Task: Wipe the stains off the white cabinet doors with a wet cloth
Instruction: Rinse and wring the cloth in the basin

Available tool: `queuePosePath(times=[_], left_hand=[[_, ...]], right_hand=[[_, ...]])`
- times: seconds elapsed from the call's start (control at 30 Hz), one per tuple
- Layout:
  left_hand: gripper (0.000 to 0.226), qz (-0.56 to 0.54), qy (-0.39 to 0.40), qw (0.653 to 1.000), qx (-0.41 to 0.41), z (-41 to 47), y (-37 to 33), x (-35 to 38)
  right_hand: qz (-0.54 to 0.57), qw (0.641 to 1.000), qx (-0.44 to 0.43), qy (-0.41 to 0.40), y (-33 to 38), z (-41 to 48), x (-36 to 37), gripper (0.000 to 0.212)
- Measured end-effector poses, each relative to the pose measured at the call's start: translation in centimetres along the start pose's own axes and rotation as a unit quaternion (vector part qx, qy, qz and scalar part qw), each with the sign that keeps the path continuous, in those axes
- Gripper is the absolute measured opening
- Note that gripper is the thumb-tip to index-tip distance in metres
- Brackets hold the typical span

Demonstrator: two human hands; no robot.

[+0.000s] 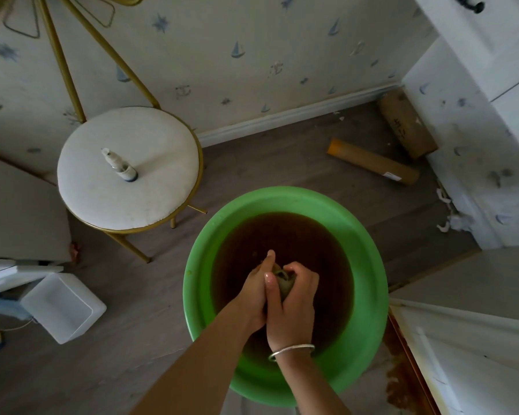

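The person is bending over a green basin [369,265] of brown water, and both hands are squeezing a small wadded cloth [284,283] over the middle of it. The left hand [253,290] is curling round the cloth from the left. The right hand [297,301], wearing a silver bangle [291,351], is gripping it from the right. A white cabinet door [468,354] is showing just right of the basin, with brown staining beside its edge. A spray bottle [120,166] is standing on the round stool [156,136].

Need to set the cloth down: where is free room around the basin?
Bare floor lies between the basin and the tubes, and between basin and bin. The stool seat is free around the bottle. Tight: right of the basin, by the door and brown spill.
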State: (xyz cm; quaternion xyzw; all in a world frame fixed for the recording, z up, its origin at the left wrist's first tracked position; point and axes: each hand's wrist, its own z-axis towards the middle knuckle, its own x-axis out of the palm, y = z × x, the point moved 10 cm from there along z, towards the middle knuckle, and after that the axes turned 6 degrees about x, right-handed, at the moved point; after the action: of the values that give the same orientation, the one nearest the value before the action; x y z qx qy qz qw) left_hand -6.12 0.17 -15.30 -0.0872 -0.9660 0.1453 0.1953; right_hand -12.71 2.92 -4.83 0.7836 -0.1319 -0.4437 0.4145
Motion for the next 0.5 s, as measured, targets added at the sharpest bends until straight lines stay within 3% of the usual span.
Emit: queuePosePath(times=[0.1, 0.27, 0.43, 0.5], left_hand=[[0.051, 0.047, 0.016, 0.998, 0.024, -0.3, -0.4, 0.3], [0.038, 0.134, -0.021, 0.986, 0.096, -0.8, -2.5, 0.7], [0.04, 0.225, -0.072, 0.961, 0.142, -1.4, -3.1, 0.3], [0.046, 0.254, -0.077, 0.949, 0.171, -1.7, -3.4, 0.6]], right_hand=[[-0.037, 0.999, 0.004, 0.027, 0.2, 0.5, 0.4, 0.051], [-0.007, 0.994, 0.084, 0.065, -1.8, 0.9, 0.8, 0.019], [0.023, 0.978, 0.183, 0.093, -4.0, 1.2, 1.1, 0.032], [0.097, 0.951, 0.269, 0.114, -6.2, 0.8, 1.9, 0.027]])
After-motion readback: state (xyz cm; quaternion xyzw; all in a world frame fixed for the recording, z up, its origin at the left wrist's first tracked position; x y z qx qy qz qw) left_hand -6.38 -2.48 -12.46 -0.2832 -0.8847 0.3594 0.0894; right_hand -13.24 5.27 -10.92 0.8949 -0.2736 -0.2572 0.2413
